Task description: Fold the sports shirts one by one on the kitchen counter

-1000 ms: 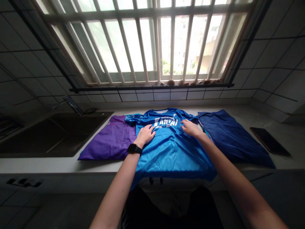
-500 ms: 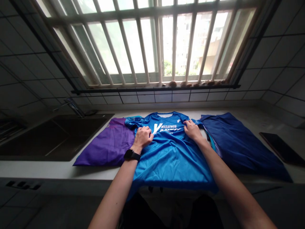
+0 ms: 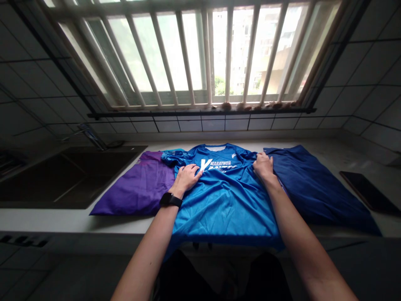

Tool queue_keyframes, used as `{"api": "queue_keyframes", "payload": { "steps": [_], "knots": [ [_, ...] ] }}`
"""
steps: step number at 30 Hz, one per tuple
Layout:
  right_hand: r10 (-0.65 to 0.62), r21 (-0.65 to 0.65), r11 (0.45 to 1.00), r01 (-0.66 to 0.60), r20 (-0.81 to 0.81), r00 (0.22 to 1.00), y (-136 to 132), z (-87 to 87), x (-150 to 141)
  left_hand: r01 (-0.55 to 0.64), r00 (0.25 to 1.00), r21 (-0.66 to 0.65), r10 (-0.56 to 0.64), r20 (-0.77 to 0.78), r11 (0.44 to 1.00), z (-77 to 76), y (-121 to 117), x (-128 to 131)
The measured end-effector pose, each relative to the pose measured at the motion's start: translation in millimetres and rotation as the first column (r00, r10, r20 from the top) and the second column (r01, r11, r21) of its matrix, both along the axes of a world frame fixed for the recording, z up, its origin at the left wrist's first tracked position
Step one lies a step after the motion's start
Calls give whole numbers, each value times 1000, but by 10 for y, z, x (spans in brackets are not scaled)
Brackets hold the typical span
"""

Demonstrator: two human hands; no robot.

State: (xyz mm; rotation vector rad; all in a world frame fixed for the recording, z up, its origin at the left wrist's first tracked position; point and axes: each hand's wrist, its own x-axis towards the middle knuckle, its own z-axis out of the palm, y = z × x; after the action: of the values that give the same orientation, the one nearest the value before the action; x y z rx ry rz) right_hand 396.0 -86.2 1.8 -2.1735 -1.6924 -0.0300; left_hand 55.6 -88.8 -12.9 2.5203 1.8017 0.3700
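A blue T-shirt with white lettering lies front side up on the counter, its neck toward the window and its wrinkled lower part hanging over the front edge. My left hand, with a black watch on the wrist, rests on the left of the chest print, fingers stretched out and lying on the fabric. At the shirt's right sleeve, my right hand has its fingers closed on the cloth. Folded purple clothing lies to the left, and folded navy clothing to the right, close beside my right hand.
A dark sink with a faucet is set into the counter at left. A dark phone lies at far right. Behind, a barred window has several small stones along its sill.
My right hand has moved right, from the shirt's chest to its sleeve. My left hand has loosened from a curled grip and flattened onto the shirt. The view has tilted slightly.
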Motion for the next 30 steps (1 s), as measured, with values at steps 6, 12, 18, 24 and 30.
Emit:
{"api": "queue_keyframes", "payload": {
  "steps": [6,12,18,24,30],
  "knots": [
    [-121,140,982,131,-73,990,0,2,54,3,1000,12,-3,15,1000,-22,-6,-3],
    [-70,73,995,75,-62,996,-3,23,89,7,1000,8,-7,6,1000,-25,-3,-10],
    [-159,306,922,236,-258,953,17,104,116,5,1000,4,-5,6,1000,-21,-11,-7],
    [-78,242,958,155,-301,950,2,142,149,3,1000,11,-3,12,1000,-43,-2,-17],
    [-168,261,943,205,-159,973,1,77,148,36,999,2,-36,25,999,-21,-26,-9]
  ]
}}
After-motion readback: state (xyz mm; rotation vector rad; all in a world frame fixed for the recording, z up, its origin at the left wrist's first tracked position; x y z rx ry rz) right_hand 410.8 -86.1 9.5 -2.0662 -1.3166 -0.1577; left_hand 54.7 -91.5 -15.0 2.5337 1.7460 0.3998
